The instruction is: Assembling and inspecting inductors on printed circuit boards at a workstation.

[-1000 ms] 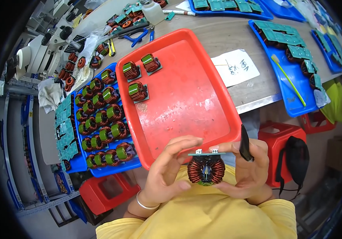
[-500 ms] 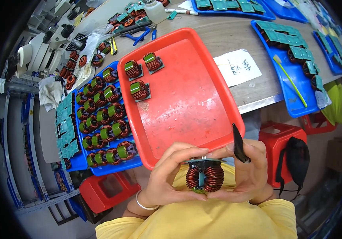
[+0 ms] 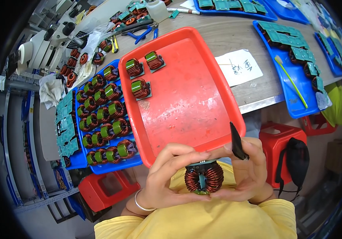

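Between my two hands, just past the near edge of the red tray [image 3: 179, 115], is a choke coil [image 3: 204, 178] with dark copper windings. It sits under a small green board, pins up. Fingertips and thumb of my left hand [image 3: 165, 175] grip its left side, top and bottom. My right hand [image 3: 250, 171] closes on the other side, its thumb at the coil's lower edge. A flat black pointed tool [image 3: 237, 144], its kind unclear, is also held among the right fingers, tip upward. In the tray's far left stand several similar coils [image 3: 140, 88] on boards.
Left of the tray, a blue tray [image 3: 99, 170] holds rows of coils, beside green boards [image 3: 66, 123]. Pliers [image 3: 141, 36] and a cutter [image 3: 115, 44] lie behind. To the right are a paper sheet [image 3: 240, 67], a blue tray [image 3: 296, 103] with a brush [image 3: 290, 81], and a red stool [image 3: 284, 139].
The coil and its board have tilted slightly in my hands, with the pins now less visible. My fingers shift a little; the black tool moves slightly left.
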`<state>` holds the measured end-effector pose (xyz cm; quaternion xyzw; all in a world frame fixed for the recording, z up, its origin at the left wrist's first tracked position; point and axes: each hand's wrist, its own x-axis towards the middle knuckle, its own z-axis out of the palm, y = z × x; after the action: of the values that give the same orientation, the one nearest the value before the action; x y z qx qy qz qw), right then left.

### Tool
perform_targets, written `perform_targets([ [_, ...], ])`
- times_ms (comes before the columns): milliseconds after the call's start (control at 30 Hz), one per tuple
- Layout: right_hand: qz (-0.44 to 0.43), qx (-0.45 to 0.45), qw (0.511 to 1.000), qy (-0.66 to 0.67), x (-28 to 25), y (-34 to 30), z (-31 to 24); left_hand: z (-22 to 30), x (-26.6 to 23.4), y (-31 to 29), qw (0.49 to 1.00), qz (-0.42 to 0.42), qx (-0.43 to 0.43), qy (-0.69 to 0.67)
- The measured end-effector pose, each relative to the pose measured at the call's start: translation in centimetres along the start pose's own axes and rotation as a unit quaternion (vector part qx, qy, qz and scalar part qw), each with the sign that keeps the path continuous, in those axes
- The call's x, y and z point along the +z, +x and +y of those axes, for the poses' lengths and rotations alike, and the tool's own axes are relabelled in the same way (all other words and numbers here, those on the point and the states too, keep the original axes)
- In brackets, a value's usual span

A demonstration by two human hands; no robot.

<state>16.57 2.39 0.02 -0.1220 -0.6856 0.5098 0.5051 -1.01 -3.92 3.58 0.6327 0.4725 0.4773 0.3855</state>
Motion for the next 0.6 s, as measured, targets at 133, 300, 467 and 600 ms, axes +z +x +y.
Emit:
perform_targets([
  [133,0.0,0.021,0.999,0.032,0.1,0.0,-0.1,0.1,-0.1,0.0,1.0,0.003,-0.001,0.005],
  [300,-0.018,0.05,0.996,0.073,-0.2,0.1,0.0,0.0,-0.2,0.0,0.999,-0.007,-0.023,-0.026],
  [467,-0.004,0.028,0.988,0.151,-0.5,-0.1,0.6,-1.0,0.3,-0.7,0.988,0.005,-0.047,-0.15],
  [600,0.001,0.027,0.988,0.15,-0.6,-0.2,0.6,-1.5,0.4,-1.0,0.97,0.015,-0.057,-0.238],
])
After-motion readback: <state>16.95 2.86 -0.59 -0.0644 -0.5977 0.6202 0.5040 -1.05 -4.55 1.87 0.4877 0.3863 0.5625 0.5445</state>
